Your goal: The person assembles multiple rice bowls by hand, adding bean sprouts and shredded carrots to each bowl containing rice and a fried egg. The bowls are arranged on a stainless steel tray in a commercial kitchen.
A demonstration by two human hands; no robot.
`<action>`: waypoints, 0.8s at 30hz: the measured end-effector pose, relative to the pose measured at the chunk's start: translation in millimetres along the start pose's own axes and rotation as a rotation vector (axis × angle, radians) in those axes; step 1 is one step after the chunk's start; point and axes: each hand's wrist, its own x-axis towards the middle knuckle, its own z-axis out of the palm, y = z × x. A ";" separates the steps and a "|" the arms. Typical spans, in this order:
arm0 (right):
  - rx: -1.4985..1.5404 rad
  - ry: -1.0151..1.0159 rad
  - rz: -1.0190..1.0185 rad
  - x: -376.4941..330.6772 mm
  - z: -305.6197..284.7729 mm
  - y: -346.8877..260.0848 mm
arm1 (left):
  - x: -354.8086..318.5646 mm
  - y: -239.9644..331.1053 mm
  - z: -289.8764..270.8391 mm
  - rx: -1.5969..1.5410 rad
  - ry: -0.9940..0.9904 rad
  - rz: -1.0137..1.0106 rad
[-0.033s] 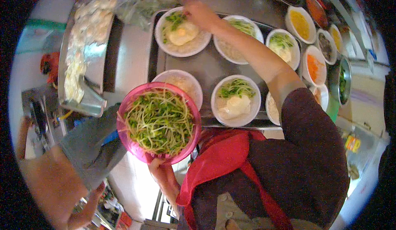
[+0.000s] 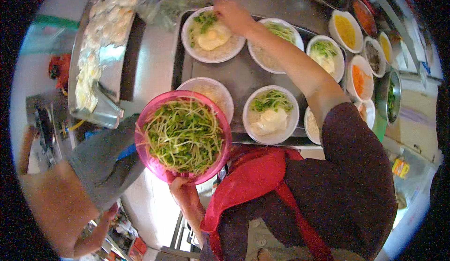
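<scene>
My left hand (image 2: pixel 185 193) grips the near rim of a pink basin (image 2: pixel 227 144), heaped with green sprouts (image 2: pixel 183 137). My right arm reaches across the tray to the far-left white bowl (image 2: pixel 190 50). There my right hand (image 2: pixel 233 16) is bent over the bowl's far right edge, its blurred fingers bunched at a tuft of sprouts (image 2: pixel 205 22). Beside the tuft lies a pale fried egg (image 2: pixel 213 38) on rice. A near-middle bowl (image 2: pixel 271 139) also holds sprouts and egg. Partly behind the basin stands a bowl of rice (image 2: pixel 206 92).
The bowls stand on a metal tray (image 2: pixel 213 76). Fried eggs fill a metal pan (image 2: pixel 110 41) at left, near a clear bag of greens (image 2: pixel 176 5). Dishes of yellow (image 2: pixel 345 29) and orange shreds (image 2: pixel 360 80) stand right. A person in grey (image 2: pixel 103 153) is at left.
The whole view has shifted slightly. My right hand stays at the far-left bowl, and my left hand still holds the basin.
</scene>
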 end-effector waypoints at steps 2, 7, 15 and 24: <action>-0.084 0.060 -0.044 3.1 4.5 -9.7 | 1.9 0.3 -1.0 -0.027 -0.056 0.014; -0.307 -0.086 -0.004 7.6 2.7 -15.0 | 1.6 -4.0 -7.5 -0.033 -0.008 -0.008; 0.120 -0.162 -0.552 13.6 15.5 -50.4 | 1.7 -6.0 -14.7 -0.009 -0.025 -0.007; -0.104 -0.102 -0.460 7.3 39.3 -48.5 | 0.0 -0.4 2.6 0.034 0.033 0.013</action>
